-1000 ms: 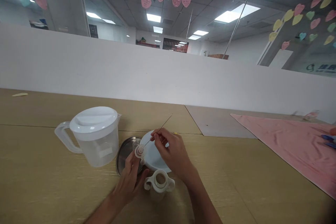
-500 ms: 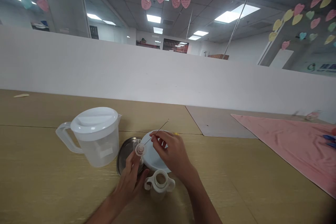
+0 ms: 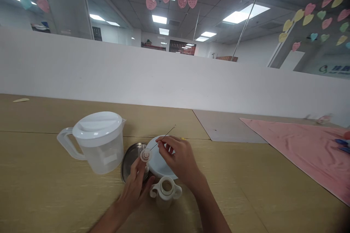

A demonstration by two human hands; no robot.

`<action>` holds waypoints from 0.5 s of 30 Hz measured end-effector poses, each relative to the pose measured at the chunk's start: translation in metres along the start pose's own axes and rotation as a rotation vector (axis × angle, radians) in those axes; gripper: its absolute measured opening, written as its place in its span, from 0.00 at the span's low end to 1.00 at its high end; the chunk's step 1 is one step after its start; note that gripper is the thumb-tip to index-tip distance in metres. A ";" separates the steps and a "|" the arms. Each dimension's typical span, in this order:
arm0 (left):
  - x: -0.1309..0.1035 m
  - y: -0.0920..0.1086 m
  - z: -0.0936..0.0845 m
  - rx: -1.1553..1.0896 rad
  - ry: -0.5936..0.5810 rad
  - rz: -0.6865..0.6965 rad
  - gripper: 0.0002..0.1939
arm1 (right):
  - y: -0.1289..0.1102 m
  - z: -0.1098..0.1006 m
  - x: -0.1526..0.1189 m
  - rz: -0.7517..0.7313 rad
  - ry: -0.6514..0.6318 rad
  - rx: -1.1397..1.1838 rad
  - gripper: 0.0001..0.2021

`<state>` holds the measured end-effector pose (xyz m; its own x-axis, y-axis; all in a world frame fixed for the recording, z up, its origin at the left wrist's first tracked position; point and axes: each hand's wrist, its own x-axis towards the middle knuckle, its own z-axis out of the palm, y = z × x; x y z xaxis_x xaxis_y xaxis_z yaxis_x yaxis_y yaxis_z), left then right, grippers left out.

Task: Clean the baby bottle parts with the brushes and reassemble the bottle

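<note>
My left hand is closed on a small clear round part, held up over a metal dish. A thin rod is pinched in the fingers of my right hand; its lower end reaches the clear part and its upper end points up to the right. Beneath my right hand lies a pale blue round plate, partly hidden. A clear bottle with two handles stands upright, its mouth open, between my forearms.
A lidded clear pitcher stands left of the dish. A pink cloth covers the table's right side, with blue-tipped objects at its edge. A white wall rises behind.
The whole view has shifted very slightly. Both hands keep the same hold and position.
</note>
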<state>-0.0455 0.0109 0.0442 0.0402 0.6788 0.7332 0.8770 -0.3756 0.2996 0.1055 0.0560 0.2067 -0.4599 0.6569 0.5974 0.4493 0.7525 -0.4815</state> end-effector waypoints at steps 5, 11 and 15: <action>-0.001 0.000 0.000 -0.033 -0.018 -0.003 0.33 | 0.000 0.001 0.000 -0.011 -0.009 -0.016 0.10; -0.006 -0.004 0.003 -0.062 -0.037 -0.044 0.32 | 0.000 0.002 0.000 -0.044 0.010 -0.013 0.10; -0.007 -0.004 0.004 -0.040 -0.032 -0.020 0.32 | 0.000 0.001 0.000 -0.044 0.009 -0.019 0.09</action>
<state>-0.0479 0.0102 0.0355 0.0390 0.7059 0.7072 0.8579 -0.3865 0.3386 0.1044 0.0558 0.2057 -0.4730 0.6226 0.6234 0.4431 0.7797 -0.4425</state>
